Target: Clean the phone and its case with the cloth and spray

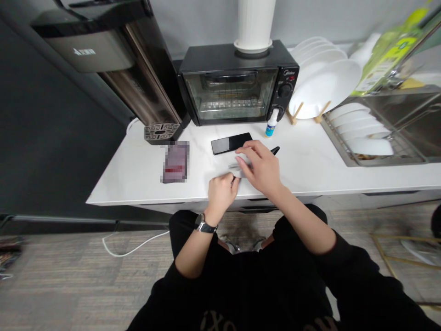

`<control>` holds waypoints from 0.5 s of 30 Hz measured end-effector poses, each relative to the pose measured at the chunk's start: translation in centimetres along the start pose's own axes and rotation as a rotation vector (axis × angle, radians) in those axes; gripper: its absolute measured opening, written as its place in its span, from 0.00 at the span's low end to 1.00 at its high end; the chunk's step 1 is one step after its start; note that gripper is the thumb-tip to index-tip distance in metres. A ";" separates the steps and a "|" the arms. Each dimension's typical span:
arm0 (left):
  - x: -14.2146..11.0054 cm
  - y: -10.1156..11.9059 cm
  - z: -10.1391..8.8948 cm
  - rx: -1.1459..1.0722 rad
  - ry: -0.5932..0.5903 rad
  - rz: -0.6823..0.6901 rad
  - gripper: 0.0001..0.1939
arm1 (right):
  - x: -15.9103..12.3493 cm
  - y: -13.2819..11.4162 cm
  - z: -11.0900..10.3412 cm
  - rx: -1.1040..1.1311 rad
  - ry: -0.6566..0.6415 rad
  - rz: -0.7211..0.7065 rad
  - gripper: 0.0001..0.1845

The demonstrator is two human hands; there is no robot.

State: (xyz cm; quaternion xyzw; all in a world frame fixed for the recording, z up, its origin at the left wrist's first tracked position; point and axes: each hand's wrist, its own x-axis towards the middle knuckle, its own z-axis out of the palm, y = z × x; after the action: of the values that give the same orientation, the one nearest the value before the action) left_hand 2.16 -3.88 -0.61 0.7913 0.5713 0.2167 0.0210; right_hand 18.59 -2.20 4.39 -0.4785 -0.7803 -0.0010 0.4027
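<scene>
My left hand [221, 191], a watch on its wrist, rests closed at the front of the white counter [138, 174] and pinches the near end of a thin pale strip or wrapper [237, 165]. My right hand [261, 166] lies over the same pale item, fingers bent and pressed down on it. A black phone [230, 143] lies flat just beyond my hands. A dark pen-like object [275, 150] pokes out behind my right hand. What the pale item is I cannot make out.
A black toaster oven [237, 85] stands at the back with a white cylinder [254, 25] on top. A small white and blue bottle [271, 124] stands beside it. A blurred card [175, 162] lies left. White plates [324, 82] and a dish rack [372, 133] stand right; a water dispenser [113, 55] stands left.
</scene>
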 end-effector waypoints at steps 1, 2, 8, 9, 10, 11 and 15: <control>0.0 0.0 0.0 -0.001 -0.002 0.003 0.14 | 0.7 -0.2 0.3 -0.051 -0.037 -0.028 0.22; 0.0 -0.1 0.0 -0.004 -0.008 0.007 0.13 | 1.1 -0.4 0.7 -0.101 -0.088 -0.065 0.23; -0.1 -0.1 0.0 -0.078 -0.004 0.021 0.15 | 1.1 1.5 1.3 -0.267 -0.264 -0.136 0.30; -0.1 -0.1 0.0 -0.112 0.013 0.024 0.16 | 1.1 2.4 0.9 -0.279 -0.252 -0.124 0.29; -0.1 -0.1 0.0 -0.147 0.030 0.024 0.16 | 1.3 3.4 0.6 -0.292 -0.239 -0.098 0.28; 0.0 0.0 0.0 -0.175 0.043 0.020 0.17 | 1.6 4.5 0.2 -0.308 -0.228 -0.061 0.28; 0.0 0.1 -0.1 -0.189 0.053 -0.012 0.18 | 2.7 7.0 -0.7 -0.384 -0.188 0.131 0.25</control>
State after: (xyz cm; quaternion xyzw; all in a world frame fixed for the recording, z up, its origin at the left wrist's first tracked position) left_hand 2.23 -3.93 -0.49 0.7762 0.5535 0.2905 0.0820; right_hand 23.67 3.37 3.85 -0.5941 -0.7672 -0.0789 0.2287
